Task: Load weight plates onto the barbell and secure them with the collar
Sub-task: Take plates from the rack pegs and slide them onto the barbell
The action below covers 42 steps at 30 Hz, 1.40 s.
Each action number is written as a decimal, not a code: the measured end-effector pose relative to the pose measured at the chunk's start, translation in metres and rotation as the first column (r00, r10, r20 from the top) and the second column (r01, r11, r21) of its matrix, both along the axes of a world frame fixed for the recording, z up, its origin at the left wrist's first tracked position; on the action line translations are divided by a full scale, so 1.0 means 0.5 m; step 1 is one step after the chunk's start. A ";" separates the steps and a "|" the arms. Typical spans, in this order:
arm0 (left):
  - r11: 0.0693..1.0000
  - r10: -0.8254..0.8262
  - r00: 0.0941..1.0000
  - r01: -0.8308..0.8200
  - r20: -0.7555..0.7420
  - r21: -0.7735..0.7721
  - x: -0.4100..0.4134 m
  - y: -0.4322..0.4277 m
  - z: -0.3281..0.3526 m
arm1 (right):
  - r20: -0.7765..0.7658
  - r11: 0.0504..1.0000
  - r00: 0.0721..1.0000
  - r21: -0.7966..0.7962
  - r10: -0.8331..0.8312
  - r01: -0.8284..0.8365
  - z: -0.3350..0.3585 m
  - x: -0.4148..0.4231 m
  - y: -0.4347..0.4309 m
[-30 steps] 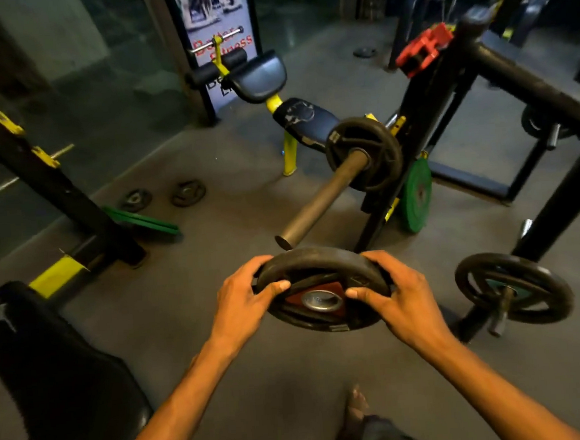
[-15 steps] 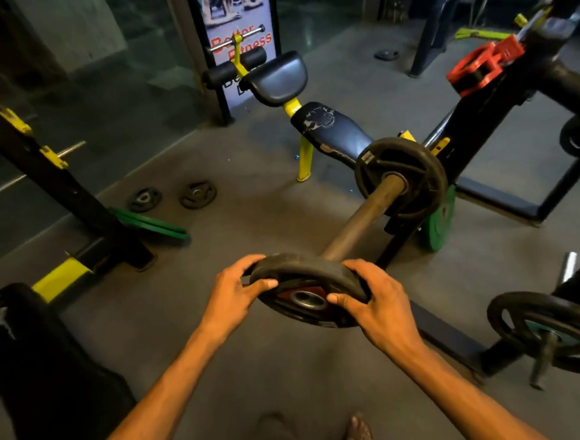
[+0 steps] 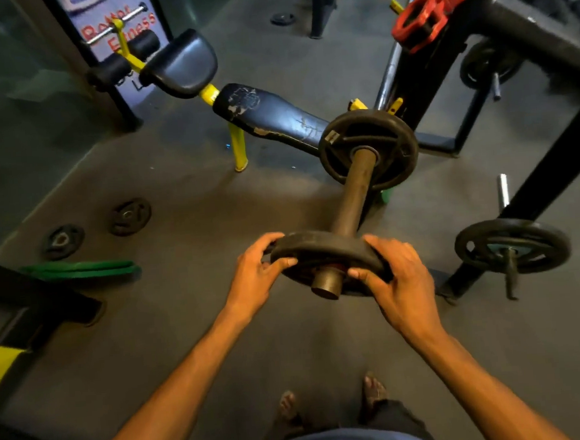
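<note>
A black weight plate [image 3: 321, 252] sits threaded on the near end of the barbell sleeve [image 3: 352, 195], whose tip pokes out through the plate's hole. My left hand [image 3: 256, 273] grips the plate's left rim and my right hand [image 3: 394, 281] grips its right rim. Farther along the sleeve, a larger black plate [image 3: 393, 144] rests against the bar's inner stop. A red collar [image 3: 422, 21] sits on top of the rack upright at the upper right.
A black and yellow bench [image 3: 267, 115] lies behind the bar. Two small plates [image 3: 130, 215] and green plates [image 3: 79, 270] lie on the floor at left. A plate on a storage peg [image 3: 512, 249] hangs from the black rack frame [image 3: 552, 163] at right.
The plate, held free in front of the sleeve's end a second ago, has gone forward onto the sleeve. The sleeve's tip now shows through its hole. Both hands kept their grip.
</note>
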<state>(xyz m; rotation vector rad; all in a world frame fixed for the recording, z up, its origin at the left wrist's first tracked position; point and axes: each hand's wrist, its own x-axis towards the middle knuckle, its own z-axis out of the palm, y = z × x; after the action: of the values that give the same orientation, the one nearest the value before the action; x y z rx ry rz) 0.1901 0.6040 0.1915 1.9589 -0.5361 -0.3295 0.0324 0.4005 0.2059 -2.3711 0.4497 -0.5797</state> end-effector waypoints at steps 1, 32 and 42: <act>1.000 -0.005 1.000 0.005 0.005 0.004 0.012 -0.013 -0.004 | -0.010 0.999 0.999 0.006 -0.045 0.045 0.005 0.011 -0.003; 0.990 0.035 0.829 -0.105 -0.558 -0.094 0.218 -0.311 0.017 | -0.124 0.446 0.850 0.808 -0.511 0.385 0.031 0.256 -0.142; 0.991 0.036 0.849 -0.097 -0.527 -0.089 0.305 -0.419 0.012 | -0.136 0.386 0.820 0.832 -0.556 0.400 0.012 0.356 -0.254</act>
<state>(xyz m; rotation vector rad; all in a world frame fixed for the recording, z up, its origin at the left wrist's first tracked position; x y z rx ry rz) 0.3424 0.3945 0.1973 1.6741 -0.1229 -0.7482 0.2104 0.2734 0.2118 -1.2005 1.0931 -0.6142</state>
